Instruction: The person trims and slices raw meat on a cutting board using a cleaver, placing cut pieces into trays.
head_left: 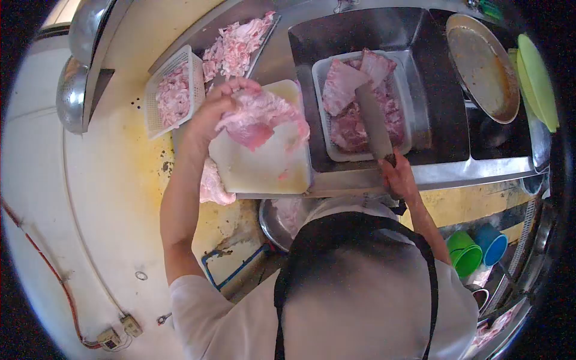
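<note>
My left hand [221, 107] grips a piece of raw meat [258, 120] by its left end, above a white cutting board [258, 165]. The piece is pink with pale fat and slightly blurred. In my right hand [398, 175] is the handle of a wide-bladed cleaver [374, 123]. Its blade points up and left over a white basket [323, 129] in the sink, which holds several slabs of raw meat [342, 87]. Another piece of meat [214, 185] lies at the board's lower left edge.
Behind my left hand stand a white basket [198, 78] of cut meat and a tray [264, 54] of meat pieces. A round pan [483, 69] and green lids [536, 84] are at right. A metal bowl [268, 225] and two buckets [465, 255] sit below.
</note>
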`<move>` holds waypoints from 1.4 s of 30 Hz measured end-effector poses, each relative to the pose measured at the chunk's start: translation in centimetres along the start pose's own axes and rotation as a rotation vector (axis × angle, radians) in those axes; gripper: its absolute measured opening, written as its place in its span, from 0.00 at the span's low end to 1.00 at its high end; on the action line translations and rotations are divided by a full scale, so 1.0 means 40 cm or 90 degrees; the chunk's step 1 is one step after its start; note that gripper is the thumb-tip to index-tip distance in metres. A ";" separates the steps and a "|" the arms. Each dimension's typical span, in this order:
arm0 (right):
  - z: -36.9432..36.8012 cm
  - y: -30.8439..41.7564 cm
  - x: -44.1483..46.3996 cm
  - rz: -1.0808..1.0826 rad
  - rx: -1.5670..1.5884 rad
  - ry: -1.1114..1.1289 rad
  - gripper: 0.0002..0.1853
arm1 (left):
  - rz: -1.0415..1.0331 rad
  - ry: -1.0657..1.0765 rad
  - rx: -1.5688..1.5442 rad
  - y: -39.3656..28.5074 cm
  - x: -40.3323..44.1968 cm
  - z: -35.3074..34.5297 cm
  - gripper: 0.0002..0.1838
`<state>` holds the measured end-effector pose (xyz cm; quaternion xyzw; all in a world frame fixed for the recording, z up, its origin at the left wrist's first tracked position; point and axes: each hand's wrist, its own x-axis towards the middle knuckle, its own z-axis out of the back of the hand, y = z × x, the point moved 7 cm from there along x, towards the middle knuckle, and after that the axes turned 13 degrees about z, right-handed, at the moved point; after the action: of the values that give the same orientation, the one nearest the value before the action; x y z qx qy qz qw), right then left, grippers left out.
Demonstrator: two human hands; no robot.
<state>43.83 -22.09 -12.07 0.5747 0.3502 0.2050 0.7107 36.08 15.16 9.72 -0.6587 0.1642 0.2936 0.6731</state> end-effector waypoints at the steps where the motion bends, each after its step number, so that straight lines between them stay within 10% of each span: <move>1: 0.004 -0.001 0.001 0.005 -0.013 -0.003 0.17 | -0.027 -0.005 -0.008 -0.048 -0.016 -0.014 0.31; 9: 0.004 -0.016 0.025 0.071 0.007 -0.033 0.18 | -0.122 -0.130 -0.119 -0.211 -0.175 0.005 0.34; 14: -0.014 0.004 0.013 0.039 0.010 -0.073 0.19 | -0.008 -0.281 -0.300 0.169 -0.116 0.132 0.27; 18: -0.041 0.055 -0.019 0.091 0.029 -0.046 0.21 | 0.156 -0.390 0.443 0.698 0.008 0.347 0.15; 21: -0.094 0.075 -0.030 0.148 0.066 -0.043 0.21 | -0.234 -0.656 0.497 0.532 0.001 0.225 0.11; 27: -0.221 0.113 0.076 0.087 0.034 0.062 0.20 | -0.173 -0.573 0.688 0.326 0.203 -0.015 0.19; 37: -0.386 0.120 0.293 0.165 0.100 0.104 0.22 | -0.289 -0.499 0.658 0.360 0.256 0.022 0.17; 42: -0.412 0.168 0.360 0.201 0.027 0.034 0.20 | -0.147 -0.440 0.670 0.327 0.251 0.013 0.16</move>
<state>42.15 0.69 -10.95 0.6321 0.2782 0.3220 0.6476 35.76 16.93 -6.68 -0.1207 -0.0122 0.2947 0.9478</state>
